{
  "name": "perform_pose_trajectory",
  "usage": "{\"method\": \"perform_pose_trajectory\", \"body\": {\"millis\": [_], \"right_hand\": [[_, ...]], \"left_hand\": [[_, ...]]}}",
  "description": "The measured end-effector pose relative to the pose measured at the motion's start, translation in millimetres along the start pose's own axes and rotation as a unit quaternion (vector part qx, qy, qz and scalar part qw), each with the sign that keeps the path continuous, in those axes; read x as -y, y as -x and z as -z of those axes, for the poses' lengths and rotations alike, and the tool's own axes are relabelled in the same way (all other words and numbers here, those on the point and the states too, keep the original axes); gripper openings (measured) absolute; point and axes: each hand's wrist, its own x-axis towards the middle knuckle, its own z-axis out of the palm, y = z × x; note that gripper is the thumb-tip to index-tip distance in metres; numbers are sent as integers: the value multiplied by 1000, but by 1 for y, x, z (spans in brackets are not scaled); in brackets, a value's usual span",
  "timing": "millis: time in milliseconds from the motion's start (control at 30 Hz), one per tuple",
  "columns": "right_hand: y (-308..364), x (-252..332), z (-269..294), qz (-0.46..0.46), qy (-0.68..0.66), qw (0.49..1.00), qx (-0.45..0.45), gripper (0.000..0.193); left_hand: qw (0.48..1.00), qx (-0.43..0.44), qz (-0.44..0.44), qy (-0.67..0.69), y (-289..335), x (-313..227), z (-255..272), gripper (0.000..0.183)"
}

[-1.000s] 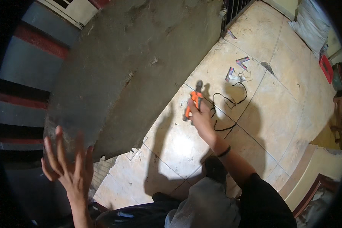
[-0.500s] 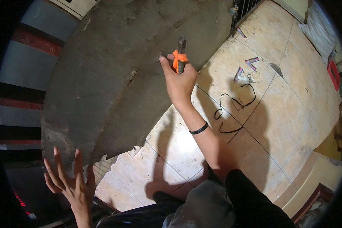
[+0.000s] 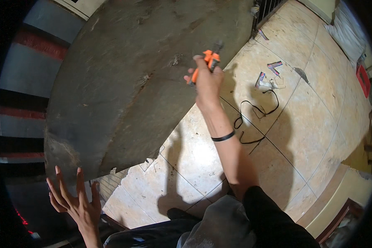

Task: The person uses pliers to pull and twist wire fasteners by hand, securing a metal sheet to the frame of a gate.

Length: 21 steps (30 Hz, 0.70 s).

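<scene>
A large dark grey-green sheet [image 3: 124, 74], scuffed and ragged along its lower edge, stretches across the upper left. My right hand [image 3: 208, 82] is closed around pliers with orange handles [image 3: 212, 59], whose dark jaws are blurred and point up and away. The pliers are over the right part of the sheet, close to its edge. To their left, a frayed pale tuft [image 3: 176, 60] shows on the sheet's surface. At the sheet's near left corner, my left hand [image 3: 79, 202] has its fingers spread, holding nothing; whether the fingertips touch the sheet I cannot tell.
Black cord pieces [image 3: 258, 110] lie on the tiled floor [image 3: 314, 136] to the right, with small torn packets [image 3: 268, 74] beyond them. A pale sack [image 3: 348, 35] and a red plastic item [image 3: 363, 81] stand at the far right. A dark metal grille [image 3: 266, 10] rises at the top.
My right hand has moved right with the pliers, off the frayed tuft, and the pliers have tilted to the right. My left hand has shifted slightly down, fingers still spread.
</scene>
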Motion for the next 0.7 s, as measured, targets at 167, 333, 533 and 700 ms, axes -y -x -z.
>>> {"method": "perform_pose_trajectory", "body": {"millis": [167,333,533,700], "right_hand": [[17,-17,36,-2,10,998,68,19],[55,-48,50,38,226,959,164,29],[74,-40,28,47,342,928,140,34],[77,-43,0,28,381,918,111,38]], "left_hand": [[1000,11,13,-16,-1,11,-3,52],[996,-66,53,-35,-19,31,-14,62],[984,-159,79,12,-32,48,-15,78],[948,-216,182,148,-23,40,-26,87]]}}
